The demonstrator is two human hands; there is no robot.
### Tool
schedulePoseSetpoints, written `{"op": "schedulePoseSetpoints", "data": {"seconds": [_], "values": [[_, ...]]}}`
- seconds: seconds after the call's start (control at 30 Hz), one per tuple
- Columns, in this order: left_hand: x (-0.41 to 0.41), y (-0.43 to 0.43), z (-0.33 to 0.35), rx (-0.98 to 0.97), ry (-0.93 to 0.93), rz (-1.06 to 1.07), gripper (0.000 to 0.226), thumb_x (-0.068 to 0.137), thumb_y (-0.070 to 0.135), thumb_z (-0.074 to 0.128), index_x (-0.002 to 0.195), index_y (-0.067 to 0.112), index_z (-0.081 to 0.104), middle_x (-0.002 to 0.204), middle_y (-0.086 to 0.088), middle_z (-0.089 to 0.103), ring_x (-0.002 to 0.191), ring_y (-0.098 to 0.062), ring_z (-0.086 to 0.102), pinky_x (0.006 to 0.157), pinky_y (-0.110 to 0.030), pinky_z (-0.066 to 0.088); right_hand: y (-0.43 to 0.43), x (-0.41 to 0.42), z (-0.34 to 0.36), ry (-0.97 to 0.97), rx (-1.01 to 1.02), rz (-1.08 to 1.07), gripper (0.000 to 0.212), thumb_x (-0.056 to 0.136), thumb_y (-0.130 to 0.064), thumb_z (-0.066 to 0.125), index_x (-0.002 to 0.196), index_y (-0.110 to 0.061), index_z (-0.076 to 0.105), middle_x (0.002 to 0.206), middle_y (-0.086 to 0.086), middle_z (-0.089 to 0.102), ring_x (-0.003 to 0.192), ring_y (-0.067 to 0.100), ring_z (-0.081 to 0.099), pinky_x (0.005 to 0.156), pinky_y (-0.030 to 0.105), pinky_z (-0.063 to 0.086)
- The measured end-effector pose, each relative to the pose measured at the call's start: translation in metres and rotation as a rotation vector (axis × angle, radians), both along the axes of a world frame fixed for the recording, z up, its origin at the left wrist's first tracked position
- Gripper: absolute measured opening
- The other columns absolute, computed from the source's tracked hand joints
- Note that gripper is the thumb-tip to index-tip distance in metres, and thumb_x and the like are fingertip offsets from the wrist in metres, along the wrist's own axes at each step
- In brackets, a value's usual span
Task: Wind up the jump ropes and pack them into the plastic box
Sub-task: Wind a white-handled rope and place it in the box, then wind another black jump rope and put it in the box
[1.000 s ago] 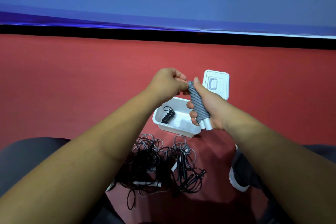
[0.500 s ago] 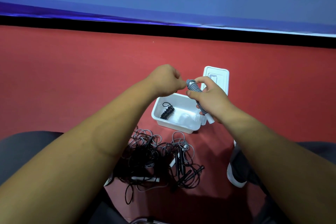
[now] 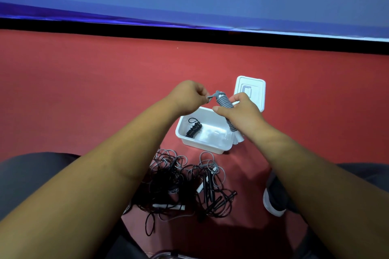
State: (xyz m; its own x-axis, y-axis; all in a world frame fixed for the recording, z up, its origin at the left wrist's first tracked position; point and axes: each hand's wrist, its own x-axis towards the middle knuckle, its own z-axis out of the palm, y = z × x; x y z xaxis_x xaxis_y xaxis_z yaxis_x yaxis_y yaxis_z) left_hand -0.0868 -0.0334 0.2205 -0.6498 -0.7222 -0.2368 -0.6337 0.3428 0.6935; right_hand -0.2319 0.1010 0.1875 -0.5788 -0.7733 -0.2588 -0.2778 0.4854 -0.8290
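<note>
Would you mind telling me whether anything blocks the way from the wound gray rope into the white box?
Nothing visible does. The gray rope is held just above the open box; the lid lies beyond it, and only a wound black rope sits in its left half.

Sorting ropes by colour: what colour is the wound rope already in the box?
The rope is black, seen in the head view.

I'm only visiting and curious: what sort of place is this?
Probably a sports hall or gym, though that is a guess. The floor is red like a court surface, a big blue banner runs along the far wall, and tangled jump ropes lie beside a white box.
</note>
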Motion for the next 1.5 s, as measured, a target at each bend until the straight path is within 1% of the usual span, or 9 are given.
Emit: {"op": "schedulePoseSetpoints", "data": {"seconds": [0.13,0.3,0.47,0.6,0.73,0.93,1.07,1.37,1.5], "values": [[0.003,-0.007,-0.007,0.077,0.054,0.062,0.013,0.096,0.012,0.065,0.101,0.013,0.077,0.083,-0.004,0.068,0.074,-0.018,0.058,0.072,-0.029,0.048,-0.004,0.002,0.001,-0.031,0.031,0.022,0.041,0.085,-0.025,0.082,0.116,-0.017,0.056,0.104,0.001,0.067,0.086,0.015,0.065,0.063,0.028,0.048],[0.010,-0.018,-0.015,0.179,0.092,0.143,0.017,0.096,0.007,0.061,0.103,0.013,0.075,0.093,-0.011,0.075,0.078,-0.019,0.069,0.073,-0.032,0.052,-0.013,-0.003,-0.001,-0.062,0.055,-0.008,0.034,0.084,-0.026,0.086,0.107,-0.016,0.063,0.092,-0.003,0.069,0.077,0.011,0.064,0.063,0.027,0.048],[0.015,-0.031,-0.019,0.272,0.054,0.158,0.020,0.099,0.006,0.055,0.108,0.008,0.073,0.108,-0.010,0.076,0.078,-0.017,0.070,0.074,-0.033,0.052,-0.036,-0.012,-0.013,-0.069,0.135,-0.019,0.029,0.082,-0.036,0.084,0.091,-0.013,0.069,0.084,0.005,0.070,0.073,0.022,0.064,0.060,0.031,0.046],[0.017,-0.047,-0.044,0.327,-0.003,0.181,0.022,0.102,0.010,0.053,0.107,0.009,0.074,0.104,-0.008,0.075,0.075,-0.017,0.069,0.069,-0.029,0.052,-0.064,-0.015,-0.050,-0.197,0.165,-0.091,0.022,0.083,-0.026,0.083,0.091,-0.007,0.074,0.098,0.018,0.078,0.091,0.032,0.076,0.081,0.047,0.064],[0.020,-0.064,-0.087,0.386,-0.070,0.212,0.022,0.102,0.013,0.054,0.108,0.007,0.074,0.098,-0.005,0.073,0.073,-0.018,0.070,0.063,-0.027,0.051,-0.088,-0.016,-0.100,-0.330,0.234,-0.154,0.013,0.088,-0.015,0.079,0.093,-0.008,0.069,0.105,0.019,0.077,0.093,0.030,0.077,0.066,0.036,0.062],[0.030,-0.089,-0.152,0.460,-0.142,0.295,0.020,0.102,0.011,0.055,0.110,0.003,0.071,0.103,-0.011,0.074,0.078,-0.022,0.070,0.071,-0.034,0.053,-0.112,-0.020,-0.170,-0.541,0.268,-0.263,0.017,0.093,-0.007,0.073,0.108,-0.001,0.068,0.100,0.018,0.075,0.083,0.031,0.077,0.072,0.042,0.066],[0.034,-0.099,-0.191,0.519,-0.127,0.364,0.023,0.103,0.008,0.050,0.110,0.001,0.071,0.106,-0.013,0.075,0.076,-0.023,0.070,0.074,-0.037,0.055,-0.120,-0.022,-0.203,-0.647,0.269,-0.328,0.012,0.096,-0.004,0.070,0.105,0.002,0.067,0.099,0.018,0.071,0.078,0.030,0.076,0.053,0.033,0.062],[0.033,-0.096,-0.241,0.631,-0.037,0.495,0.022,0.103,0.011,0.053,0.109,0.002,0.072,0.106,-0.017,0.077,0.080,-0.025,0.069,0.080,-0.041,0.057,-0.128,-0.031,-0.258,-0.693,0.354,-0.394,0.009,0.100,-0.012,0.068,0.104,-0.005,0.067,0.119,0.015,0.073,0.097,0.030,0.077,0.087,0.043,0.065],[0.036,-0.093,-0.238,0.648,-0.034,0.498,0.023,0.105,0.010,0.052,0.110,0.002,0.072,0.104,-0.016,0.076,0.082,-0.027,0.068,0.082,-0.041,0.057,-0.124,-0.031,-0.251,-0.784,0.338,-0.417,0.011,0.106,-0.011,0.059,0.113,-0.002,0.062,0.120,0.020,0.069,0.097,0.031,0.077,0.082,0.040,0.065]]}}
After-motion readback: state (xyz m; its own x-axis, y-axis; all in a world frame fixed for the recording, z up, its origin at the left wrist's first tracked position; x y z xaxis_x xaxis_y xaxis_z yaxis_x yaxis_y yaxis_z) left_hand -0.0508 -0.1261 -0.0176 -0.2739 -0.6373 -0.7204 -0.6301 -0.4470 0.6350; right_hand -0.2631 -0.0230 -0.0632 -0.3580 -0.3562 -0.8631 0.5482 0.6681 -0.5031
